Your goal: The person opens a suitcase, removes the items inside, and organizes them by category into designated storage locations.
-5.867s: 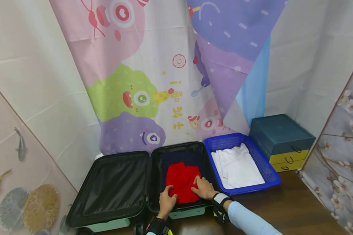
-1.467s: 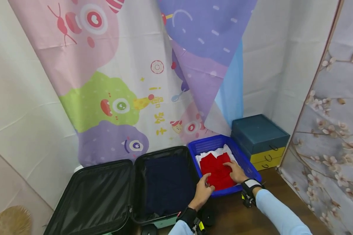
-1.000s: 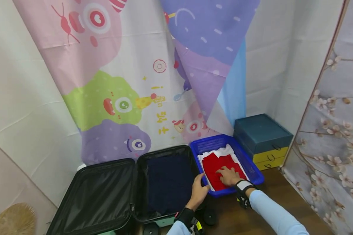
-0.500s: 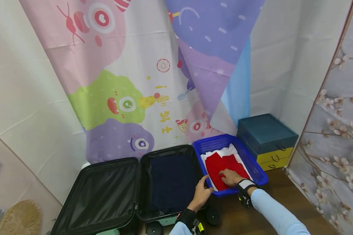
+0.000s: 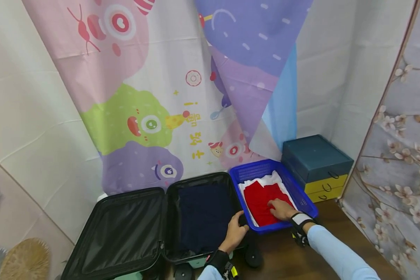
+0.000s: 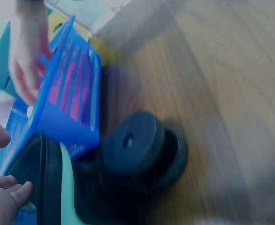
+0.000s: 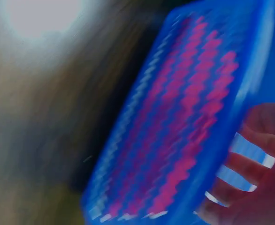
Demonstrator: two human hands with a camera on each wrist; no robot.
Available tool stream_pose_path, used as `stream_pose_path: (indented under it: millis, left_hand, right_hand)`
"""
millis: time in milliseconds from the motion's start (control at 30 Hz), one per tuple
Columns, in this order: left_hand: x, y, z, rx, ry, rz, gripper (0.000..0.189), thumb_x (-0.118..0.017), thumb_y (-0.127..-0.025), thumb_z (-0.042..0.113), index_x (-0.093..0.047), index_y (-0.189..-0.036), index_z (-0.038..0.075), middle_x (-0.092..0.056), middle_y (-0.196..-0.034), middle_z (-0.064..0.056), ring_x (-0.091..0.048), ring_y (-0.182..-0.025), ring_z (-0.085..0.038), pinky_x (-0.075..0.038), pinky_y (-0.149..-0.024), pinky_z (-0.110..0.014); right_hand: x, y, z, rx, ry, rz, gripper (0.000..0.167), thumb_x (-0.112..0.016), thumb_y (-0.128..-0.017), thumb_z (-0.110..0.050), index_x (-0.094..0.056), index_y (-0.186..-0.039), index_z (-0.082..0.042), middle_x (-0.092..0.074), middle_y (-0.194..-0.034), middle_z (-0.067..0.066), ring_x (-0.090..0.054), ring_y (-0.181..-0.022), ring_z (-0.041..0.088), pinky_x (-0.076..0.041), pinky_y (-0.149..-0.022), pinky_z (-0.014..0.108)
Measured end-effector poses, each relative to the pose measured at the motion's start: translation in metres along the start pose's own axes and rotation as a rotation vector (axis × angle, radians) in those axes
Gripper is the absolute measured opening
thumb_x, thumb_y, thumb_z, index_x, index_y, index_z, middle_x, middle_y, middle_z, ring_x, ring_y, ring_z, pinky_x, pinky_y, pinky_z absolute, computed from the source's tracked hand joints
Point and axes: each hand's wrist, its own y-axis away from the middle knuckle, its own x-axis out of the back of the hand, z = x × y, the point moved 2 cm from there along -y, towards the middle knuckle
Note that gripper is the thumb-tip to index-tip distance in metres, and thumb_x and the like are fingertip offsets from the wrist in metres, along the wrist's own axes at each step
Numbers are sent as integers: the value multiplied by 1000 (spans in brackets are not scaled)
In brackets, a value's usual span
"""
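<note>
A folded red garment [image 5: 262,200] lies on the folded white cloth [image 5: 274,178] inside the blue basket [image 5: 309,208]. Over the red garment's front right part is my right hand [image 5: 281,210], its fingers reaching down toward the cloth and holding nothing visible. My left hand [image 5: 235,233] hovers at the open suitcase's [image 5: 171,225] right rim, close to the basket, fingers loosely bent and free of any object. A folded dark navy garment [image 5: 206,217] fills the suitcase's right half. In the right wrist view, my right hand's fingers [image 7: 240,168] spread above the basket's rim.
The suitcase's left half [image 5: 122,233] shows only its black lining. Black suitcase wheels [image 5: 253,254] stick out at the front. A box with a dark teal top and yellow drawers [image 5: 316,163] stands right of the basket, on the wooden table [image 5: 280,252]. A cartoon-print curtain [image 5: 161,116] hangs behind.
The red garment has gone from the suitcase into the basket, uncovering the navy garment. Both hands followed it rightward. Lately my right hand shifted right and my left hand drew back slightly.
</note>
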Motion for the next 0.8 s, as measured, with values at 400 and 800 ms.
stream_pose_path:
  millis: [400, 800]
  left_hand:
    - [73, 25, -37, 64, -245, 146, 51, -59, -82, -3, -55, -132, -6, -53, -132, -28, -50, -121, -47, -41, -95, -60]
    - [121, 33, -72, 228, -497, 511, 32, -65, -77, 3, -66, -109, -4, -64, -97, -25, -62, -90, -46, -46, -81, -57]
  right_hand:
    - [-28, -20, -113, 243, -104, 276, 23, -58, -86, 8, -70, -104, -2, -61, -108, 13, -59, -98, 33, -49, -84, 50]
    - [-74, -24, -164, 91, -121, -257, 27, -63, -90, -7, -61, -116, 0, -58, -110, 19, -54, -105, 41, -43, -90, 53]
